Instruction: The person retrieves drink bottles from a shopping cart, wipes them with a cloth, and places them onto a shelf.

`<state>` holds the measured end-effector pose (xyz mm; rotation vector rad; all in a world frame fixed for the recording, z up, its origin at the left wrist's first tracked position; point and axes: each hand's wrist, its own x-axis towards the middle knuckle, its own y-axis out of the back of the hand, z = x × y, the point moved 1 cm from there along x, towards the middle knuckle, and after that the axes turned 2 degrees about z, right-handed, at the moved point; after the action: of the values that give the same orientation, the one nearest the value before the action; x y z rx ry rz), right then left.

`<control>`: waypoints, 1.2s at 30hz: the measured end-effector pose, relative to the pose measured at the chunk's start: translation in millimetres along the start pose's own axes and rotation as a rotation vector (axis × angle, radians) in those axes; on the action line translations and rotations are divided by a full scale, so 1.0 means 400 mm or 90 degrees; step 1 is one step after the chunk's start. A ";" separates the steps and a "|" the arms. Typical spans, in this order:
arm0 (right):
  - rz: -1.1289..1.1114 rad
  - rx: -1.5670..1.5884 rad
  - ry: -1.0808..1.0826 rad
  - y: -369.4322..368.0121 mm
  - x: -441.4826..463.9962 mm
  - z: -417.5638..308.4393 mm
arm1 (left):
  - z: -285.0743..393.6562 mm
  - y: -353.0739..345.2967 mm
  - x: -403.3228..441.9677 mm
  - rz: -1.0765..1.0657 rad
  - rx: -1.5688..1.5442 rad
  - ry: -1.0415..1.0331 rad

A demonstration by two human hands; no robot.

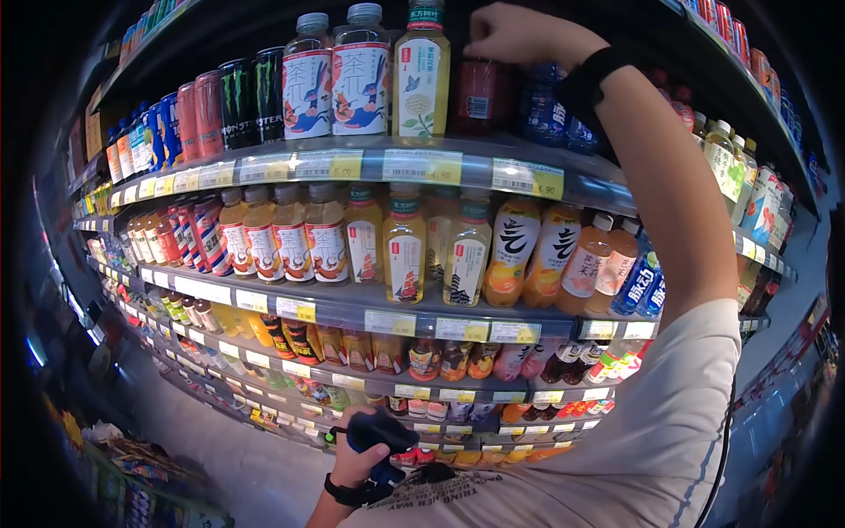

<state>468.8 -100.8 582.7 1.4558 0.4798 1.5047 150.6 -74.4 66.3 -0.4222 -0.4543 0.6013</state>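
Observation:
My right hand (pixel 528 35) reaches over the upper shelf, its fingers curled down around the top of a dark red bottle (pixel 478 95). The hand hides the bottle's cap; a barcode label shows on its side. Just left of it stands a tea bottle (pixel 421 75) with a white label and green cap, beside two clear-capped bottles (pixel 361 75) with white, red and blue labels. Blue bottles (pixel 547 110) stand to the right, under my wrist. Low in front of my body, my left hand (pixel 359 453) is closed around a dark handheld device (pixel 380 436), whose exact kind I cannot make out.
Price tags line the upper shelf edge (pixel 352 165). Black cans (pixel 236 104) and pink cans stand at its left. The shelf below holds several tea bottles (pixel 405 255) and orange-labelled bottles (pixel 510 251). More drink shelves run down to the floor (pixel 238 440).

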 end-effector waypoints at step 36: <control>-0.420 0.008 -0.134 -0.182 0.007 -0.038 | -0.030 0.070 -0.017 0.052 -0.065 0.049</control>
<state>481.2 -59.5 521.9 1.2724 0.7508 0.8191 139.5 -60.7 40.6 -0.5619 -0.3973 0.6396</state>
